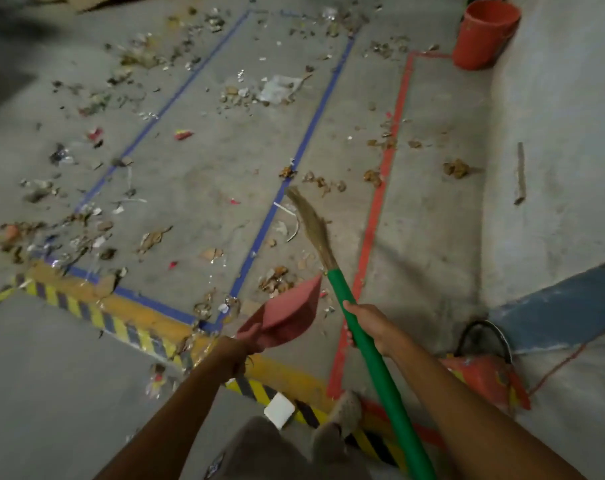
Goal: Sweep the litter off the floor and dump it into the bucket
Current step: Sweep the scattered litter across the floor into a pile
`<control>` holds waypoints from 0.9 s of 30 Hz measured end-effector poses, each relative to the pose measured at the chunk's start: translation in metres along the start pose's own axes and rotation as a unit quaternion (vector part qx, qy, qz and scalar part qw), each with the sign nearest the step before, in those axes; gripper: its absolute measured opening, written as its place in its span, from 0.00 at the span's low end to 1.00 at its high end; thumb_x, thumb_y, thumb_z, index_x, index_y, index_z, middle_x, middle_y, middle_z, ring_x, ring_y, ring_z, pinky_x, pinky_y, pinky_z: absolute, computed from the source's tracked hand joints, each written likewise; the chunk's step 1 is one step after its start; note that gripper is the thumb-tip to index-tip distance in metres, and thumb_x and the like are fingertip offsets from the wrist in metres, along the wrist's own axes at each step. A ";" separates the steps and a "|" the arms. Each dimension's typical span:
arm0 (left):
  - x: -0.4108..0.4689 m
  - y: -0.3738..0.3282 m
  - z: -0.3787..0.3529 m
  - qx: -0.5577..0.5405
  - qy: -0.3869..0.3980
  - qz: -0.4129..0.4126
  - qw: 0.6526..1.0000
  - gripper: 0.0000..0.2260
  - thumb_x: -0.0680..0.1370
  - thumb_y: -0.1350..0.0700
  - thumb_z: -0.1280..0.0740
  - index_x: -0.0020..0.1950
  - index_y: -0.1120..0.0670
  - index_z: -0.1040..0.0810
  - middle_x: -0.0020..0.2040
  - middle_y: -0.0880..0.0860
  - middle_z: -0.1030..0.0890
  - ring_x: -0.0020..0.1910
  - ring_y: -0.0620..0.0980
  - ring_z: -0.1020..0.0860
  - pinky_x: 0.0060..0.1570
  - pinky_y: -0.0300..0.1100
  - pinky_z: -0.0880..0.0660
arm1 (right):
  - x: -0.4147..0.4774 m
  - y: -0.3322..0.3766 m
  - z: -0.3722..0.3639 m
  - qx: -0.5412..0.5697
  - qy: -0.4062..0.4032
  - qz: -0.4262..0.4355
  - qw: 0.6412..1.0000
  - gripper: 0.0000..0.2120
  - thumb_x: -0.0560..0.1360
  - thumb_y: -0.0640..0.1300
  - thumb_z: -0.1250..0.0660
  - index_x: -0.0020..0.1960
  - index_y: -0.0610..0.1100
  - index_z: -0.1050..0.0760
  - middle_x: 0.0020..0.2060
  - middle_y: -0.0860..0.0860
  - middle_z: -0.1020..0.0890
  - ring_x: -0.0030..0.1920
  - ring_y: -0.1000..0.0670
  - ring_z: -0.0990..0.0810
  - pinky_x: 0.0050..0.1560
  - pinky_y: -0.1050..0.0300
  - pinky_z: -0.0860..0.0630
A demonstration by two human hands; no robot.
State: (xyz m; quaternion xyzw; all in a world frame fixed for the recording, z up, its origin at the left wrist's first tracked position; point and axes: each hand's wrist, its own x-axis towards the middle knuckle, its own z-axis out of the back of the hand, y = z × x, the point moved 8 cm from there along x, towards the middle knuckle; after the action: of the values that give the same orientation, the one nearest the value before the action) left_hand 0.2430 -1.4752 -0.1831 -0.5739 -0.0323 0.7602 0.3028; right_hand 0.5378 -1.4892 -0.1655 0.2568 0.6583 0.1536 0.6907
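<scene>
My right hand [370,329] grips the green handle of a broom [367,348]; its straw head points forward over the floor near the blue tape line. My left hand [235,351] grips the handle of a pink dustpan [287,315], held above the floor with its mouth facing forward. Litter [256,93] of dry leaves, paper scraps and wrappers lies scattered over the grey concrete floor, thickest at the far end and the left. An orange bucket [481,34] stands upright at the far right, beside the wall.
Blue tape [287,188] and red tape [380,202] mark rectangles on the floor. A yellow-black hazard strip [121,323] crosses the near floor. A second orange bucket [484,375] lies on its side at my right. A grey wall [554,133] rises on the right. My foot [346,410] stands on the strip.
</scene>
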 end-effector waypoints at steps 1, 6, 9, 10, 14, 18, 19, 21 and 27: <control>0.003 0.018 0.006 -0.030 -0.007 0.019 0.999 0.10 0.81 0.60 0.32 0.43 0.66 0.22 0.17 0.48 0.35 0.14 0.43 0.40 0.17 0.32 0.41 | 0.001 -0.003 -0.010 -0.022 0.007 -0.003 1.000 0.12 0.84 0.45 0.37 0.45 0.39 0.27 0.28 0.45 0.25 0.24 0.49 0.26 0.26 0.58 0.26; 0.007 0.104 0.050 -0.031 -0.061 0.025 0.997 0.20 0.73 0.45 0.30 0.48 0.63 0.18 0.32 0.55 0.19 0.27 0.48 0.26 0.31 0.41 0.26 | 0.003 -0.039 -0.071 -0.136 0.063 -0.048 0.988 0.02 0.78 0.33 0.35 0.49 0.34 0.26 0.31 0.42 0.20 0.29 0.44 0.19 0.30 0.53 0.19; -0.004 0.156 0.085 -0.063 -0.144 -0.012 0.987 0.18 0.76 0.40 0.33 0.44 0.56 0.19 0.38 0.57 0.16 0.35 0.52 0.20 0.41 0.45 0.21 | 0.001 -0.063 -0.111 -0.212 0.074 -0.049 0.973 0.02 0.77 0.32 0.36 0.45 0.36 0.27 0.26 0.45 0.24 0.24 0.49 0.26 0.26 0.57 0.27; -0.006 0.174 0.094 -0.075 -0.163 -0.024 0.983 0.21 0.75 0.41 0.33 0.49 0.58 0.17 0.37 0.55 0.16 0.35 0.51 0.19 0.37 0.42 0.22 | -0.002 -0.071 -0.125 -0.225 0.070 -0.045 0.971 0.03 0.78 0.35 0.35 0.46 0.36 0.27 0.26 0.46 0.26 0.23 0.50 0.27 0.25 0.58 0.29; -0.013 0.261 0.126 -0.122 -0.178 0.001 0.976 0.12 0.75 0.52 0.29 0.43 0.62 0.16 0.37 0.56 0.18 0.35 0.54 0.21 0.36 0.44 0.26 | -0.021 -0.110 -0.178 -0.240 0.059 -0.049 0.968 0.17 0.83 0.53 0.36 0.50 0.37 0.26 0.29 0.45 0.27 0.24 0.49 0.28 0.23 0.60 0.29; -0.022 0.332 0.152 -0.179 -0.179 0.008 0.967 0.06 0.76 0.59 0.30 0.46 0.62 0.19 0.37 0.58 0.18 0.33 0.56 0.18 0.36 0.48 0.21 | -0.047 -0.155 -0.223 -0.266 0.071 -0.052 0.960 0.17 0.83 0.53 0.36 0.52 0.37 0.28 0.31 0.44 0.26 0.26 0.49 0.27 0.24 0.58 0.28; -0.023 0.346 0.157 -0.189 -0.178 0.006 0.966 0.06 0.76 0.60 0.31 0.49 0.63 0.20 0.39 0.58 0.19 0.32 0.56 0.19 0.32 0.46 0.22 | -0.054 -0.164 -0.233 -0.267 0.075 -0.050 0.960 0.16 0.83 0.51 0.36 0.53 0.37 0.28 0.32 0.43 0.25 0.27 0.48 0.25 0.26 0.57 0.26; -0.026 0.369 0.167 -0.205 -0.179 0.010 0.962 0.06 0.76 0.62 0.32 0.51 0.63 0.22 0.42 0.60 0.21 0.32 0.56 0.21 0.30 0.42 0.25 | -0.067 -0.181 -0.254 -0.279 0.088 -0.048 0.955 0.12 0.83 0.48 0.34 0.53 0.38 0.27 0.36 0.41 0.22 0.31 0.46 0.22 0.33 0.53 0.22; -0.012 0.420 0.163 -0.284 -0.124 0.046 0.949 0.04 0.77 0.69 0.35 0.49 0.62 0.26 0.40 0.60 0.24 0.32 0.56 0.21 0.37 0.48 0.22 | -0.088 -0.232 -0.281 -0.333 0.120 -0.110 0.929 0.06 0.82 0.39 0.37 0.49 0.37 0.28 0.33 0.40 0.20 0.27 0.48 0.21 0.28 0.57 0.22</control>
State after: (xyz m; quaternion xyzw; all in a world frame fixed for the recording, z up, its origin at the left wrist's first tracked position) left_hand -0.0782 -1.7749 -0.2843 -0.5379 -0.2583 0.7979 0.0854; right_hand 0.2233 -1.6848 -0.2217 -0.0830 0.6712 0.3166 0.6651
